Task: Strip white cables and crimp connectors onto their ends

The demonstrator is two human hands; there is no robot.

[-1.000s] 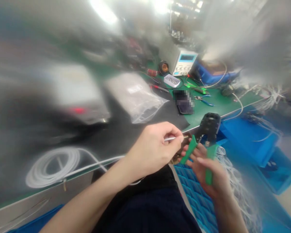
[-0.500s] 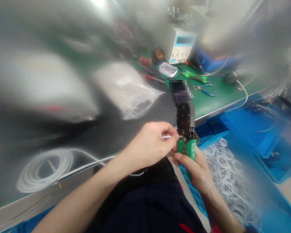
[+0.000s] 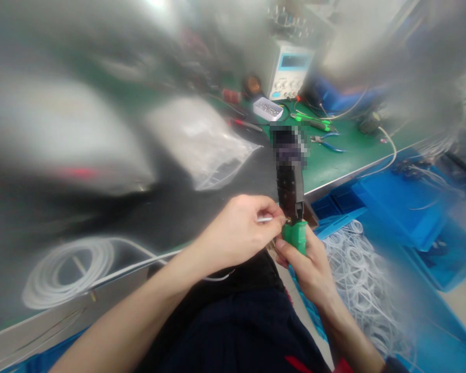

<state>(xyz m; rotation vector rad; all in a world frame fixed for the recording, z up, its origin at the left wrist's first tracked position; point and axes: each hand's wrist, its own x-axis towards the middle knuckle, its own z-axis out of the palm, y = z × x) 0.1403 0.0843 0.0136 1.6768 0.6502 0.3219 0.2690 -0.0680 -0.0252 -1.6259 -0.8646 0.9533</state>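
My left hand [image 3: 238,233] pinches the end of a thin white wire [image 3: 264,219] and holds it into the black head of a crimping tool [image 3: 290,192]. My right hand [image 3: 309,264] is wrapped round the tool's green handles [image 3: 296,237], which are squeezed together. The tool stands almost upright in front of the bench edge. The white wire runs back under my left wrist toward a coil of white wire [image 3: 68,272] lying on the bench at the left.
A clear plastic bag [image 3: 202,140] lies on the dark mat. Further back on the green bench [image 3: 341,155] stand a power supply [image 3: 291,70], a small white tray [image 3: 267,109] and blue-handled pliers [image 3: 328,145]. Blue bins [image 3: 396,207] with cut white wires [image 3: 361,280] sit at the right.
The crimping tool swung from tilted with handles apart to upright with handles squeezed together. My left hand kept the wire end at the tool's head.
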